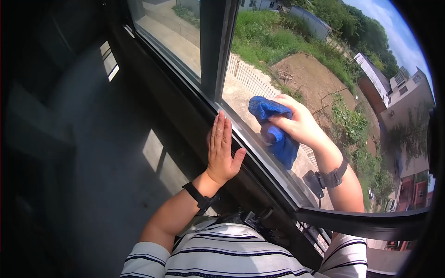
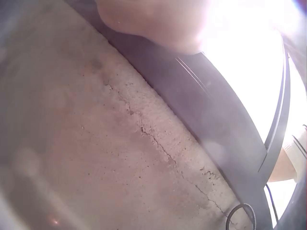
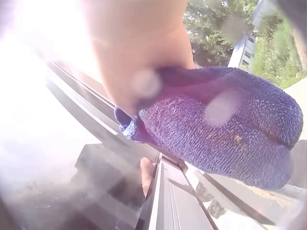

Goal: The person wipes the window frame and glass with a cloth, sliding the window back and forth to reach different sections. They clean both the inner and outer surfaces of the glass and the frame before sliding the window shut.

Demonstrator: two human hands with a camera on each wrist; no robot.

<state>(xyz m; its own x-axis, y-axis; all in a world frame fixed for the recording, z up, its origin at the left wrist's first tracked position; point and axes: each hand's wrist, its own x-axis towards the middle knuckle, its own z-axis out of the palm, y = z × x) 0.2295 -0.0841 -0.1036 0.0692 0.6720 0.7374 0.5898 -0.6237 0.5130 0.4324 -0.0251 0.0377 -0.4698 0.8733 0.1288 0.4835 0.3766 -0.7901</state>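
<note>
A dim room with a gray floor (image 1: pixel 102 139) is on one side, and a sunny yard with green grass (image 1: pixel 264 34) is on the other. From far off, I see a window frame (image 1: pixel 215 51) between them.

What matters most to me is where the blue cloth (image 1: pixel 285 150) sits. It is in the right hand (image 1: pixel 299 121), tucked under the fingers, on the side toward the rail (image 1: pixel 266 162). The thumb and fingers are bent tight around it, though I can't see each finger. The cloth is longest along a slant, much the same way the rail runs. The right arm goes behind the bottom bar (image 1: pixel 361 220), so I think the cloth is on the far side of the glass.

The left hand (image 1: pixel 221 148) is farther from the cloth, across the rail. It lies at the rail's edge, fingers straight and close together, thumb out. It holds nothing I can see.

I find no brand, label or words I can read anywhere.
</note>
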